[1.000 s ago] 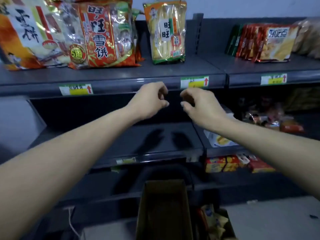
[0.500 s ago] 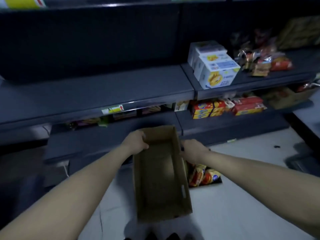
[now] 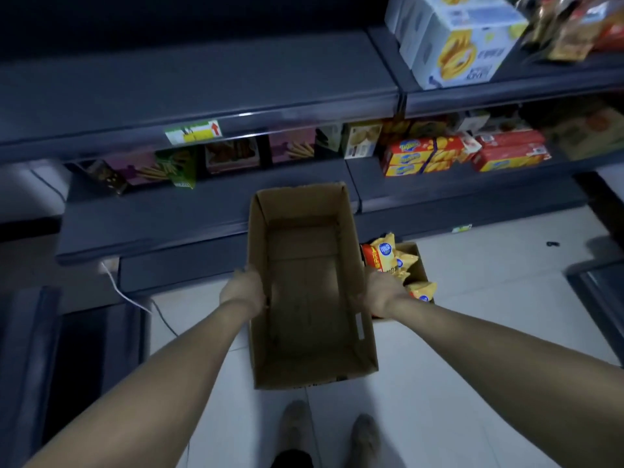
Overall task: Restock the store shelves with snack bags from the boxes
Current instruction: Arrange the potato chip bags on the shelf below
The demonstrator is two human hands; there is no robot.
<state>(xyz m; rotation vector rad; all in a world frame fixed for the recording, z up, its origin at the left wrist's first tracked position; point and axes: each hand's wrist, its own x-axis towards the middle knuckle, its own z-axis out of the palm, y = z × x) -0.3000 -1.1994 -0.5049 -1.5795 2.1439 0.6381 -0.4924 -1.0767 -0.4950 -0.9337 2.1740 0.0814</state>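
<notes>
A long empty cardboard box (image 3: 304, 298) is on the floor in front of me, its far end against the bottom shelf. My left hand (image 3: 243, 292) grips its left wall and my right hand (image 3: 381, 295) grips its right wall. Just right of it stands a smaller box (image 3: 417, 261) holding yellow snack bags (image 3: 388, 256) and an orange one. The grey middle shelf (image 3: 202, 79) above is bare on its left half.
White snack cartons (image 3: 462, 45) sit on the middle shelf at right. The bottom shelf (image 3: 169, 211) carries biscuit boxes (image 3: 422, 155) and stick-snack boxes. A white cable (image 3: 118, 288) trails on the pale tiled floor at left. My feet (image 3: 331, 430) are behind the box.
My gaze dropped from the upper shelves to the floor. Both hands came down from the top shelf edge and took hold of the empty box's side walls.
</notes>
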